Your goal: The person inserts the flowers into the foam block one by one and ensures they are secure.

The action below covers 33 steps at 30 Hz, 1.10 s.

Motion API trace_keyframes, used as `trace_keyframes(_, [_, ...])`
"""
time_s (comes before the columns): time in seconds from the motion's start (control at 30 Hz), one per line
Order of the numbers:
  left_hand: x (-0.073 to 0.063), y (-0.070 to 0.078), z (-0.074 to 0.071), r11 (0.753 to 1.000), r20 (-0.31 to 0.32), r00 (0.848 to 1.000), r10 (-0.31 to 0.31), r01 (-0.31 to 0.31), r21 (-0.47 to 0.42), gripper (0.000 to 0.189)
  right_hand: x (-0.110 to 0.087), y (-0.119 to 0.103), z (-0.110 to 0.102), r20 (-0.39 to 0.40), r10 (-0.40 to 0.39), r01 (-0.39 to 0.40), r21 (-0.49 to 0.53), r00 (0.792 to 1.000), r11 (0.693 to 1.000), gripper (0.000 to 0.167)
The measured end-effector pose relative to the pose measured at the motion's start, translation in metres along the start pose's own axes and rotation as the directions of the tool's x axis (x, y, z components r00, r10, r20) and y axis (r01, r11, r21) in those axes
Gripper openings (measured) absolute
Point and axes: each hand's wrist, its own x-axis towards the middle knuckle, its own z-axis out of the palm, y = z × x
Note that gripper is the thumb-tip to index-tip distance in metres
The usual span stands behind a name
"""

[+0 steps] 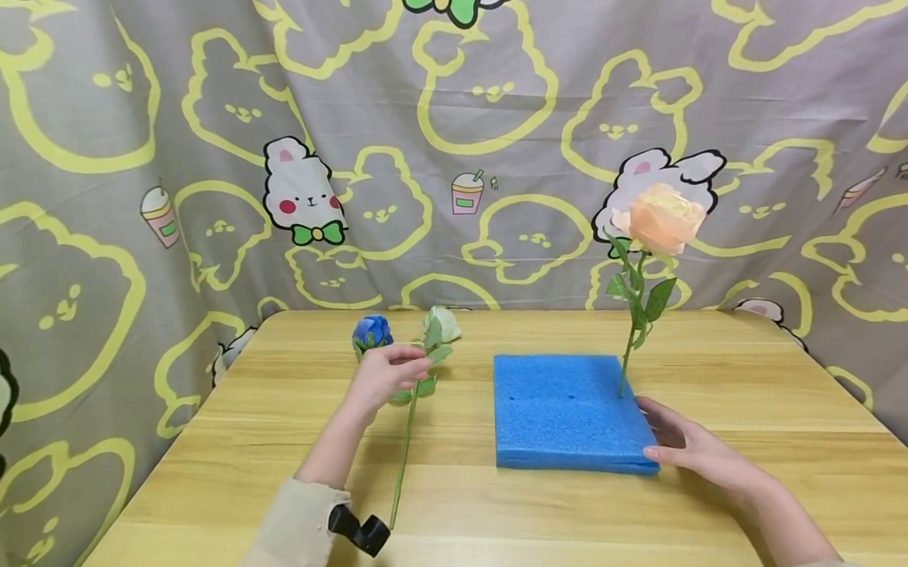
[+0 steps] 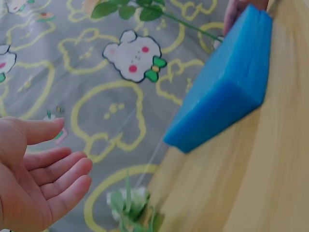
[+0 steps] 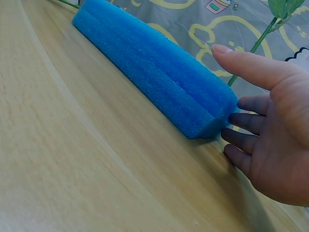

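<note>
This is a draped nook — cartoon-print curtain (image 1: 387,94), wooden table (image 1: 447,517).

Blue foam block (image 1: 564,417), peach rose (image 1: 664,219), royal-blue rose (image 1: 371,330), whitish-green rose (image 1: 444,324), grey curtain (image 1: 388,111) with yellow cartoon outlines.

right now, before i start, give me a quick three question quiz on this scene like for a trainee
1. Multiple choice: what colour is the flower stuck in the foam block?
a) white
b) blue
c) peach
2. True or false: the left hand is touching the foam block.
3. Count: how many flowers show in the head view?

Key:
1. c
2. False; the right hand is touching it, while the left hand is well apart from it.
3. Three: the peach one, a blue flower and a white flower.
</note>
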Motion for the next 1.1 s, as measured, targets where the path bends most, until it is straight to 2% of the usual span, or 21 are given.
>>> trace_keyframes(0.2, [-0.007,-0.016,-0.015,0.998,0.034,0.998,-0.056,0.056,-0.002,0.040,0.001,0.002,0.000,-0.010,-0.006,0.006,0.003,1.000,1.000,0.069])
trace_keyframes(0.47, [-0.013,-0.039,-0.022,0.993,0.073,0.991,-0.116,0.117,-0.012,0.041,0.002,0.005,-0.001,-0.005,-0.034,0.034,0.007,0.999,0.999,0.068])
trace_keyframes(0.6, [-0.015,-0.051,-0.022,0.985,0.063,0.984,-0.168,0.170,-0.026,0.040,0.002,0.006,-0.001,0.001,-0.042,0.042,0.015,0.999,0.999,0.068])
trace_keyframes(0.73, [-0.016,-0.059,-0.019,0.976,0.093,0.973,-0.210,0.214,-0.043,0.040,0.002,0.006,-0.001,0.004,-0.043,0.043,0.015,0.999,0.999,0.068])
trace_keyframes(0.93, [-0.018,-0.067,-0.017,0.970,0.128,0.964,-0.234,0.241,-0.040,0.043,0.002,0.006,-0.001,0.005,-0.036,0.036,0.024,0.999,0.999,0.068])
trace_keyframes(1.1, [-0.017,-0.069,-0.013,0.969,0.113,0.963,-0.245,0.245,0.007,0.039,0.002,0.006,-0.001,0.004,-0.032,0.032,0.019,0.999,0.999,0.067])
